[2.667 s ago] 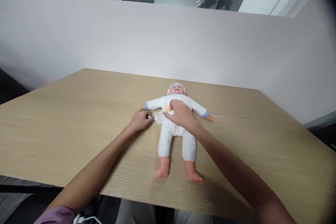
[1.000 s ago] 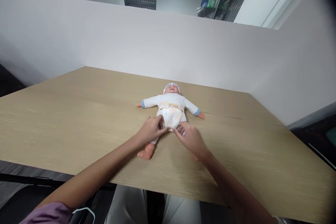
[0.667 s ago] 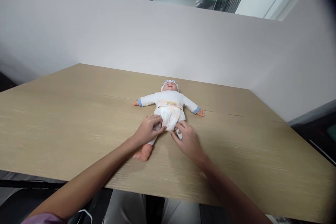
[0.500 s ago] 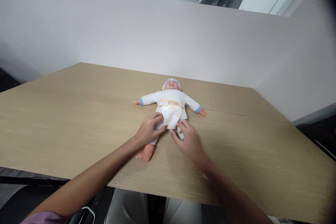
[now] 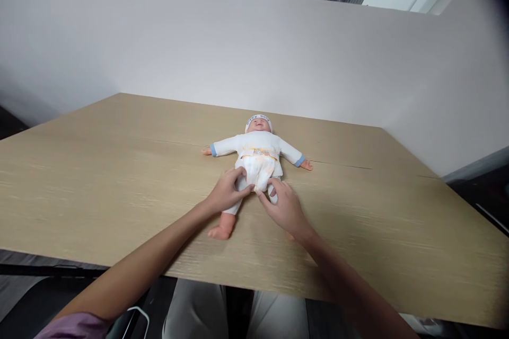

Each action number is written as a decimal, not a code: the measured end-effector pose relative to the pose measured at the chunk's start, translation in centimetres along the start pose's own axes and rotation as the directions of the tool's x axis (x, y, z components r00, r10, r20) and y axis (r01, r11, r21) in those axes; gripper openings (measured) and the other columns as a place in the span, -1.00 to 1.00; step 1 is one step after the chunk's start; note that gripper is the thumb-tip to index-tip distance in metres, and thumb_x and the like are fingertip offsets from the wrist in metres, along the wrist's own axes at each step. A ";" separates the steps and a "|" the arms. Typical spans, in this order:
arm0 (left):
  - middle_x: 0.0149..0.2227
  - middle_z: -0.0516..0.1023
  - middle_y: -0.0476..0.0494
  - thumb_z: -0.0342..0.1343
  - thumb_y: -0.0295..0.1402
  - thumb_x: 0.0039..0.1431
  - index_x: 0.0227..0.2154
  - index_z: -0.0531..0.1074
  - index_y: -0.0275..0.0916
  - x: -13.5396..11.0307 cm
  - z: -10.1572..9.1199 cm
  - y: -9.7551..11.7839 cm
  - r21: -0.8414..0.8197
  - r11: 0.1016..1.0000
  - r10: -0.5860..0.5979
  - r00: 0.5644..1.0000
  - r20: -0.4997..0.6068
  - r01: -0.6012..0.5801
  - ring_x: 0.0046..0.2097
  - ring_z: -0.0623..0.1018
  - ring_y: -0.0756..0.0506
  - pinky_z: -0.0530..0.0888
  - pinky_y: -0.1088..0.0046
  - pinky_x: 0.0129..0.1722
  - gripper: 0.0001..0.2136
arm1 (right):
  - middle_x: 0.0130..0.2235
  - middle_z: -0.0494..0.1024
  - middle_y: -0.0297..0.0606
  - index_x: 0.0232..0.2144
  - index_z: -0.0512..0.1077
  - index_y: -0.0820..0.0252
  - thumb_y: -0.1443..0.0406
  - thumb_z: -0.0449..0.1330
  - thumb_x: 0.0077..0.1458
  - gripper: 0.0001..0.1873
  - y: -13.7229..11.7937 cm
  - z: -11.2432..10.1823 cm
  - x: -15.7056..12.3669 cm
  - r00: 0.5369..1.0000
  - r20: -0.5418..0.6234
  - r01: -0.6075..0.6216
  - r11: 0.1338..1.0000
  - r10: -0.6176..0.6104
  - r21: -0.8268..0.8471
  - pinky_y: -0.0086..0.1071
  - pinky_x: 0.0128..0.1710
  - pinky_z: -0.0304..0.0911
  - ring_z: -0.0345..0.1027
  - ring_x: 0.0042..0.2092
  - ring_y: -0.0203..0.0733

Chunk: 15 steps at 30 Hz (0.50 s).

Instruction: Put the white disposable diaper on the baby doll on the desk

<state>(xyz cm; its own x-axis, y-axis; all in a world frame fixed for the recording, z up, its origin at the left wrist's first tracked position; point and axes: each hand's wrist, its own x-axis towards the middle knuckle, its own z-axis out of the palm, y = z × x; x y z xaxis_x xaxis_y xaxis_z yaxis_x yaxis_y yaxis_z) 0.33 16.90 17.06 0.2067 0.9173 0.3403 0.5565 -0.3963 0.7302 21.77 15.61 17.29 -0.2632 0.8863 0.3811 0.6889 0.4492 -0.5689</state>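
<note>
A baby doll (image 5: 260,140) in a white top with blue cuffs and a white cap lies on its back, arms spread, head away from me. Round its hips is a white diaper (image 5: 258,169) with an orange-patterned waistband. My left hand (image 5: 228,190) curls over the doll's leg on the left, its thumb and fingers on the diaper's leg edge. At the other leg opening, my right hand (image 5: 284,204) pinches the diaper's lower edge between thumb and fingers. One bare foot (image 5: 221,226) shows below my left hand; my right hand and forearm mostly hide the other leg.
The doll lies on a wide wooden table (image 5: 119,169) with a seam across it. A pale partition wall (image 5: 238,47) rises behind the table. My legs (image 5: 199,310) are under the near edge, beside a dark chair at the lower left.
My hands stay at the diaper's leg edges, the fingers shifting slightly. The doll's foot on the left has moved a little, and the view has tilted slightly downward.
</note>
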 end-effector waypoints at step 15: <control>-0.18 0.59 -0.08 0.41 -0.11 0.05 -0.09 0.36 -0.19 -0.5 0.4 -0.2 -0.392 0.881 -0.306 0.951 -0.049 0.263 -0.14 0.58 -0.14 0.45 0.35 -0.12 -0.52 | -0.16 0.62 -0.25 -0.15 0.39 0.10 0.20 0.24 0.23 -0.83 1.0 -0.4 0.1 0.995 -0.046 -0.084 0.994 0.087 0.072 -0.26 -0.23 0.23 0.40 -0.27 -0.10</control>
<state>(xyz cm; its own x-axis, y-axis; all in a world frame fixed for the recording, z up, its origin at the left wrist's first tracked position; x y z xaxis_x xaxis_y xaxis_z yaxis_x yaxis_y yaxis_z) 0.38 16.51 16.51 -0.0130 0.9915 0.1293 0.2292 -0.1229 0.9656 22.68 16.14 17.03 -0.1707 0.9160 0.3631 0.6581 0.3802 -0.6498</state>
